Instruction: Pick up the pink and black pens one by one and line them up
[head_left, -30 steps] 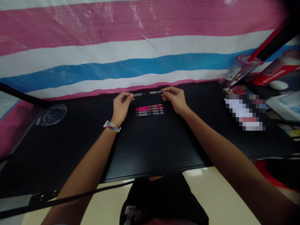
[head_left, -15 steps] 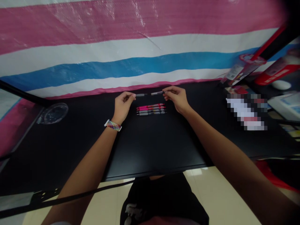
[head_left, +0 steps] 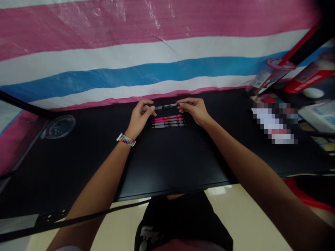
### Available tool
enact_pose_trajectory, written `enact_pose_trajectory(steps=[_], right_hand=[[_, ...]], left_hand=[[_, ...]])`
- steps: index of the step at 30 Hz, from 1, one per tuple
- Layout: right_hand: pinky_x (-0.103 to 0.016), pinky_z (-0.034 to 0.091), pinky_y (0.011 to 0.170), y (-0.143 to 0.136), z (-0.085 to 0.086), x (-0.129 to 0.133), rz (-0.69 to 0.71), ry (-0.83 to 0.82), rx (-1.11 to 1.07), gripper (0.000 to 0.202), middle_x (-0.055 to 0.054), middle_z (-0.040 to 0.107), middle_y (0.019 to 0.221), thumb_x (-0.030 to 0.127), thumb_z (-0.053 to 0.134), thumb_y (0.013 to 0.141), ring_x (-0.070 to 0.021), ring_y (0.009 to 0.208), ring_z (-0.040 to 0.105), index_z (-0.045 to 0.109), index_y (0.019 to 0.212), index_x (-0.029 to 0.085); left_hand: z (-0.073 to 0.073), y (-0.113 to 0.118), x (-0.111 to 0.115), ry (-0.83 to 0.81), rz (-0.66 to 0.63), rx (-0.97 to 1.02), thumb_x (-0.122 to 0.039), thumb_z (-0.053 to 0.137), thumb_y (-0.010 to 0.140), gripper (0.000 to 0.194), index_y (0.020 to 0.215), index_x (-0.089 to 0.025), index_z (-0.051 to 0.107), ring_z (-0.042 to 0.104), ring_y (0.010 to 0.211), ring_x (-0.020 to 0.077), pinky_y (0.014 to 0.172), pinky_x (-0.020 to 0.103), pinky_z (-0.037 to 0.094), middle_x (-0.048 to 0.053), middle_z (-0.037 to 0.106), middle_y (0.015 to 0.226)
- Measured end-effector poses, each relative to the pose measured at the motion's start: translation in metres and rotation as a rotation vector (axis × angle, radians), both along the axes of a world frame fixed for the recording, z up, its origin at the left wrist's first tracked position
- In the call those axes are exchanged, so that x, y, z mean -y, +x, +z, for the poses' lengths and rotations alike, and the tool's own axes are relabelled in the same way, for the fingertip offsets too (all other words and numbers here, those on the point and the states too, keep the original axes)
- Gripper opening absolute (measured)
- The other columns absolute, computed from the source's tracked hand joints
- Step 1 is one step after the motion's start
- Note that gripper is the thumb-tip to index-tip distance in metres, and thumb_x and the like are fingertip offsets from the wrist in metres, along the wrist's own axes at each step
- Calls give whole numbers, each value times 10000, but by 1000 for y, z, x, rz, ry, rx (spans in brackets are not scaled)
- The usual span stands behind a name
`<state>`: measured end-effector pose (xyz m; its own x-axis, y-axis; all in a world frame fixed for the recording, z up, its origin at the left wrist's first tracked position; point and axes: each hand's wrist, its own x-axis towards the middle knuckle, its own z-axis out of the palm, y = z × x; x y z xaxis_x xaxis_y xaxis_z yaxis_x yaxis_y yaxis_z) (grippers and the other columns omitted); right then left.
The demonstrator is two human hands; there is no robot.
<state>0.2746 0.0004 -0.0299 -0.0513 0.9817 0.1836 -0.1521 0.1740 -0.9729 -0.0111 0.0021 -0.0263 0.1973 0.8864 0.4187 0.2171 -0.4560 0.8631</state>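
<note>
A grey and clear pen (head_left: 169,106) spans the space between my hands, above the black table (head_left: 172,160). My left hand (head_left: 140,114), with a colourful woven band on the wrist, pinches its grey left end. The right end of the pen sits between the thumb and fingers of my right hand (head_left: 195,110). Its two parts now meet in one line; whether they are fastened I cannot tell. Just below lie pink pens (head_left: 163,119) and grey pens (head_left: 163,125), side by side in a neat stack with their tips to the left.
A clear round plastic lid (head_left: 61,126) lies at the left. To the right are a tall clear cup (head_left: 264,78), a red and white container (head_left: 305,78), a white rounded object (head_left: 313,92) and a blurred-out packet (head_left: 272,123). A striped sheet (head_left: 146,75) hangs behind the table.
Half a second ago the pen's two parts were apart with a gap between them. My right hand has moved slightly left, and the parts have come together. The stacked pens have stayed put.
</note>
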Motion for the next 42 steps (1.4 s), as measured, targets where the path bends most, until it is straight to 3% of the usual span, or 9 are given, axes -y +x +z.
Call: enact_pose_trajectory(steps=[6, 10, 15, 18, 20, 22, 29, 35, 42], right_hand=[[-409, 653, 810, 0, 2, 2, 13, 2, 3, 261, -72, 826, 872, 371, 942, 785, -207, 763, 743, 887, 980, 208], [-420, 660, 828, 0, 2, 2, 14, -4, 21, 271, -77, 828, 897, 376, 935, 799, -213, 782, 754, 881, 1005, 209], [-412, 664, 827, 1, 0, 1, 16, 0, 20, 299, -72, 839, 902, 407, 951, 786, -218, 802, 763, 883, 1006, 216], [-401, 660, 829, 0, 1, 2, 21, -1, 13, 276, -72, 841, 907, 390, 943, 799, -212, 804, 764, 887, 1008, 219], [-404, 660, 836, 0, 2, 3, 19, -4, 21, 273, -78, 843, 928, 380, 936, 802, -214, 815, 766, 888, 1015, 215], [-405, 659, 834, 0, 2, 3, 17, -10, 33, 273, -80, 841, 933, 366, 937, 793, -216, 817, 764, 886, 1012, 210], [-382, 639, 795, 0, 3, 3, 26, -46, 11, 209, -66, 811, 854, 344, 912, 806, -196, 760, 740, 879, 953, 199], [-366, 633, 814, -2, 9, 6, 38, -55, -63, 225, -56, 804, 858, 339, 928, 785, -190, 772, 736, 861, 953, 206], [-440, 663, 955, -13, 23, 18, 260, -208, -236, 400, -116, 859, 1083, 477, 737, 887, -272, 972, 798, 823, 1179, 217]], left_hand=[[-2, -3, -5, 115, 47, -54, -522, 920, 892, 713, 1506, -320, 618, 755, 1229, 300, 992, 435, 588, 91, 801, 1283], [-4, -3, -5, 51, 31, -46, -519, 677, 1087, 448, 1467, -284, 655, 793, 935, 237, 978, 446, 592, 45, 797, 939], [-2, -2, -2, 143, 51, -112, -486, 880, 922, 707, 1550, -319, 602, 727, 1273, 318, 1078, 491, 546, 96, 799, 1307], [-1, 0, 0, 56, 83, -101, -549, 720, 1047, 354, 1268, -277, 777, 760, 1042, 273, 1034, 467, 547, 74, 836, 1028], [1, 1, 1, 33, 102, -145, -572, 596, 1111, 410, 963, -264, 823, 731, 914, 253, 1004, 453, 543, 61, 805, 853], [3, 1, 2, 55, 100, -200, -549, 592, 1114, 464, 812, -271, 808, 705, 884, 248, 968, 437, 537, 52, 784, 794], [8, 0, 6, 99, 83, -189, -398, 740, 1015, 160, 957, -294, 848, 704, 983, 258, 955, 415, 532, 32, 831, 956], [9, 4, 9, 92, 117, -130, -364, 776, 984, 144, 1015, -278, 887, 732, 969, 254, 956, 418, 560, 41, 851, 953], [3, 2, 6, 0, 121, 129, -391, 864, 935, 238, 1143, -278, 888, 805, 1028, 233, 1016, 404, 616, 64, 873, 1130]])
